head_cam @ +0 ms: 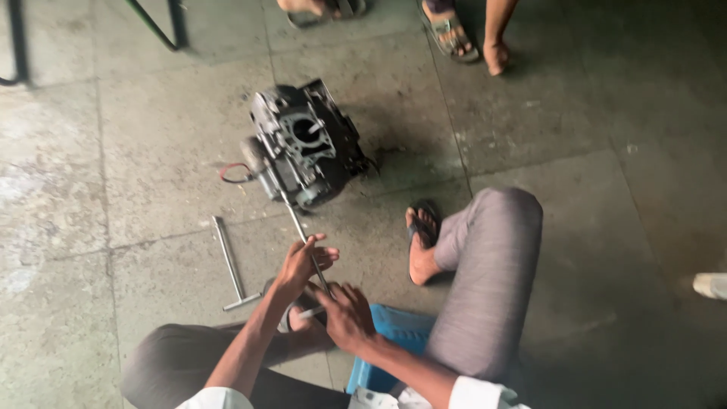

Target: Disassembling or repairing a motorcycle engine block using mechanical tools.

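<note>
A dark, greasy engine block point(305, 145) lies on the concrete floor ahead of me, its cylinder bore facing up. A long thin metal rod point(297, 223) runs from the engine back toward me. My left hand point(303, 260) grips the rod about midway along it. My right hand point(344, 312) closes around the rod's near end, just behind the left hand. Both hands are above my knees, short of the engine.
An L-shaped metal wrench point(229, 265) lies on the floor to the left. A red wire loop point(233, 174) trails from the engine. I sit on a blue stool point(394, 333). Another person's sandalled feet point(453, 34) and hand stand beyond the engine. Metal frame legs point(163, 26) are top left.
</note>
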